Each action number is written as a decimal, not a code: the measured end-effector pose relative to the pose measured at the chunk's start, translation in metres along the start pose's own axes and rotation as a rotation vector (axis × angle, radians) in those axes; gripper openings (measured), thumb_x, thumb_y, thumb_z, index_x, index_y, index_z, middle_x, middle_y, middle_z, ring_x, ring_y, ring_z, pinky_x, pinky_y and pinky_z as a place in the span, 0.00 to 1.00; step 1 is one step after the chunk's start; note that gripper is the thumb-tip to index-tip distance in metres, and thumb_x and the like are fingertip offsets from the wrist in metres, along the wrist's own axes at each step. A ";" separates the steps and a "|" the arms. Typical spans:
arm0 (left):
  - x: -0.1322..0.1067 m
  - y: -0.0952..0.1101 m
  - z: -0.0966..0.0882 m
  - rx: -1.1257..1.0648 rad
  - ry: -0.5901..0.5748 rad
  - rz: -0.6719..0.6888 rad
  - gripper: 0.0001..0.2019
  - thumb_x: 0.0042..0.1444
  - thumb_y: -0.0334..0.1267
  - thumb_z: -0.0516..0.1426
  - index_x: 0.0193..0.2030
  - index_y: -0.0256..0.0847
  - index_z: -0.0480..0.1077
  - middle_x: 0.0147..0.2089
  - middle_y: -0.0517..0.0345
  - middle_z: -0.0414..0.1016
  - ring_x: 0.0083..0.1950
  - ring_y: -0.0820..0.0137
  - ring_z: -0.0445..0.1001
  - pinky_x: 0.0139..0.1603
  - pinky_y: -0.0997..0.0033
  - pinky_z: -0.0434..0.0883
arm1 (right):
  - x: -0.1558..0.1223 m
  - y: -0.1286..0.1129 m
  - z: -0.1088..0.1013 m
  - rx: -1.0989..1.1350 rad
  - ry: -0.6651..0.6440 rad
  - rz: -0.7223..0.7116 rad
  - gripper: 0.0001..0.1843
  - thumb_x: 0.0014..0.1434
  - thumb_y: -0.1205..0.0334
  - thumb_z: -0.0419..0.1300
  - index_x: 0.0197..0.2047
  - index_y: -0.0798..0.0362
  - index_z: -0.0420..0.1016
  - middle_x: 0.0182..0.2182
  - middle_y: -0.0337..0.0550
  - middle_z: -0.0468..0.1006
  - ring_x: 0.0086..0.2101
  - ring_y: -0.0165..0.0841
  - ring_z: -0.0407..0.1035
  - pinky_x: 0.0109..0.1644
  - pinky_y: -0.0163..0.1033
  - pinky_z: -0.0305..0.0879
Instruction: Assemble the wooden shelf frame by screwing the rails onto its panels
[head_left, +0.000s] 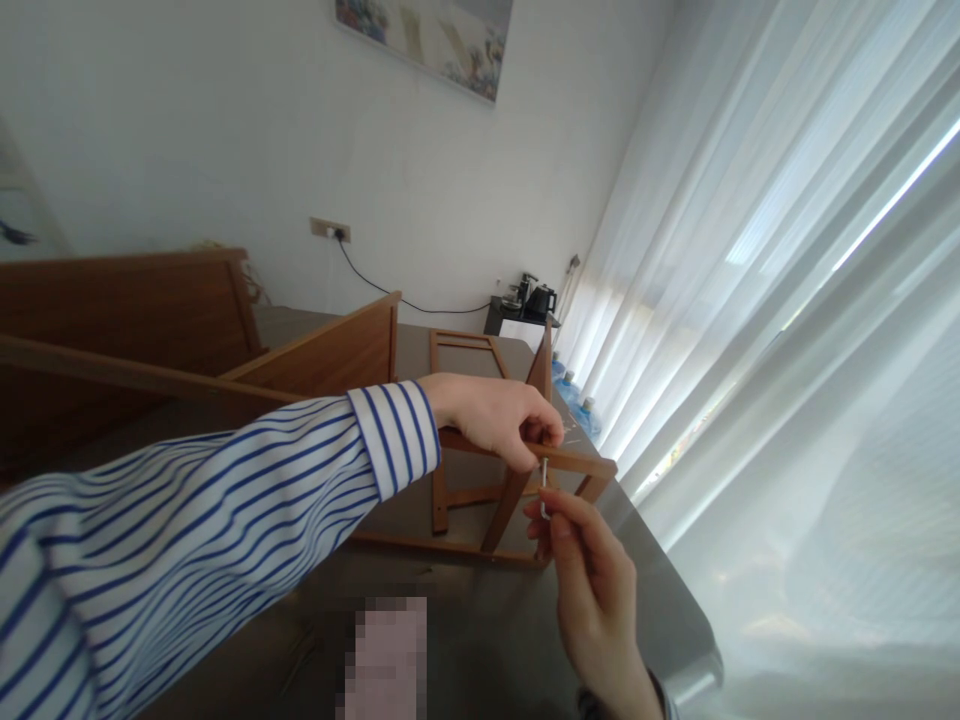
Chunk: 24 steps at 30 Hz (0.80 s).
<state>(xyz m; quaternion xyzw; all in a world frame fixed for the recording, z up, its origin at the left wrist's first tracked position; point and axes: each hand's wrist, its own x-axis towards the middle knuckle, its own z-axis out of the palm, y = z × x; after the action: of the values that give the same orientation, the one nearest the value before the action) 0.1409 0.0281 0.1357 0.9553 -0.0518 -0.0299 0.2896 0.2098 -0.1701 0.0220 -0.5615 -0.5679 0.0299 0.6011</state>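
A brown wooden frame (577, 460) with slatted panels lies on its side on the dark table. My left hand (499, 415), reaching in from the left in a blue-striped sleeve, is closed on its near top rail, fingers curled over the far side and thumb on the near side. Just below the thumb, a thin L-shaped hex key (544, 477) meets the rail with its long arm. Its bent end is pinched between the thumb and fingers of my right hand (596, 580). Whatever fastener the key's tip touches is too small to make out.
More wooden panels (330, 345) of the piece extend left. A separate slim wooden frame (439, 430) lies behind on the table (645, 570). Small loose parts (574, 425) are near the right edge. Beyond stand water jugs (585, 415), a kettle (541, 300) and white curtains (675, 300).
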 end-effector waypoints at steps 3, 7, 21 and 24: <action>0.000 0.001 0.000 -0.013 -0.003 -0.006 0.11 0.46 0.34 0.59 0.39 0.39 0.69 0.30 0.66 0.69 0.31 0.76 0.65 0.31 0.77 0.62 | 0.001 0.003 -0.005 -0.017 -0.055 -0.020 0.14 0.66 0.67 0.49 0.51 0.48 0.69 0.42 0.43 0.78 0.35 0.29 0.73 0.36 0.32 0.72; 0.000 0.001 0.000 -0.002 0.004 -0.010 0.11 0.46 0.34 0.59 0.38 0.39 0.70 0.31 0.65 0.69 0.31 0.76 0.65 0.31 0.77 0.62 | 0.012 -0.003 -0.022 -0.376 -0.191 -0.338 0.18 0.63 0.73 0.53 0.56 0.53 0.67 0.45 0.48 0.76 0.43 0.35 0.71 0.46 0.40 0.70; 0.000 0.000 -0.001 0.017 0.004 -0.022 0.12 0.47 0.35 0.60 0.40 0.40 0.69 0.33 0.64 0.69 0.33 0.75 0.66 0.33 0.77 0.63 | 0.019 -0.036 -0.025 -0.959 -0.154 -0.711 0.13 0.60 0.74 0.55 0.48 0.64 0.73 0.30 0.50 0.78 0.30 0.36 0.71 0.33 0.42 0.66; 0.000 0.001 -0.001 0.021 0.000 -0.026 0.13 0.47 0.35 0.60 0.41 0.40 0.69 0.33 0.64 0.69 0.33 0.75 0.66 0.33 0.77 0.63 | 0.013 -0.025 -0.014 -0.679 -0.066 -0.445 0.13 0.60 0.72 0.54 0.47 0.59 0.73 0.29 0.46 0.79 0.29 0.33 0.73 0.33 0.38 0.70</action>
<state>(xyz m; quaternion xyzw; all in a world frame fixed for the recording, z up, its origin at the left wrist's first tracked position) 0.1408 0.0278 0.1376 0.9588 -0.0394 -0.0330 0.2793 0.2091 -0.1797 0.0519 -0.5903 -0.6721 -0.2723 0.3547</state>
